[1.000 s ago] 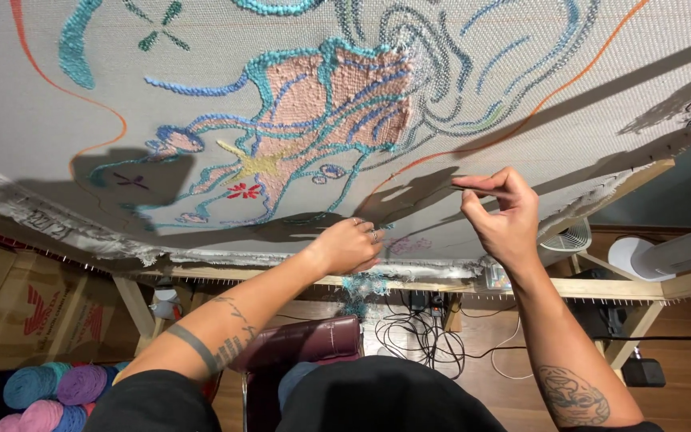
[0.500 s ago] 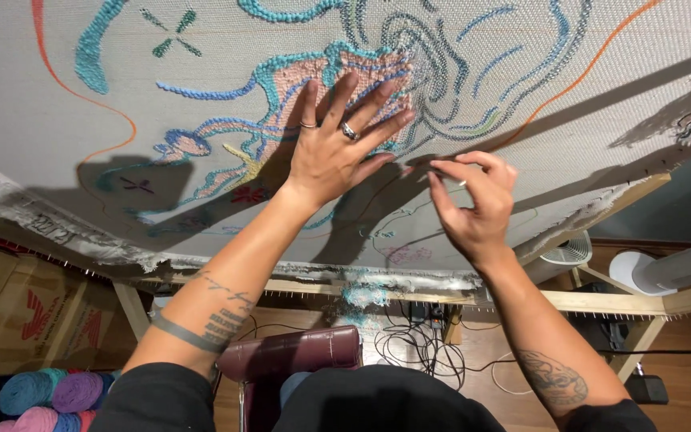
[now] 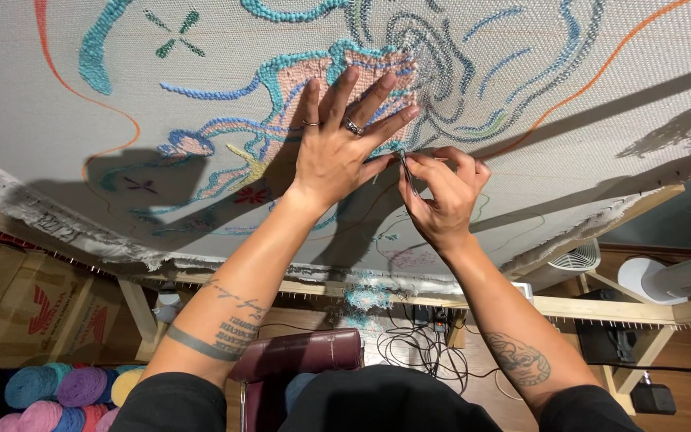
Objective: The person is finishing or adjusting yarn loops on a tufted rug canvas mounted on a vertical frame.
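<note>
At the lower left of the frame sit brown cardboard boxes with red emblems (image 3: 37,308) on their sides, and below them a heap of round yarn balls in teal, purple, pink and yellow (image 3: 65,394). Above them the frayed edge of the pale woven cloth stretched on a wooden frame (image 3: 521,112) slants up and fills the upper frame, stitched with blue, teal, peach and orange yarn lines. A thin orange line (image 3: 81,96) curls down its upper left, beside a small green cross (image 3: 171,34).

My left hand (image 3: 344,144) lies flat and open on the cloth at centre, fingers spread and pointing to the upper right, over the peach tufted patch edged in teal (image 3: 361,76); it holds nothing, and there are rings on two fingers. Its shadow falls on the cloth to the left.

Just to the right, my right hand (image 3: 441,192) is pinched shut on a thin metal tool (image 3: 406,172), touching the thumb side of my left hand. The tool's long axis runs nearly up and down, its tip against the cloth.

Below centre are a maroon padded seat (image 3: 305,352) and tangled black cables (image 3: 409,348). At the right edge stand a white fan (image 3: 577,258) and a white cylinder (image 3: 681,276) behind the wooden beam (image 3: 601,308).
</note>
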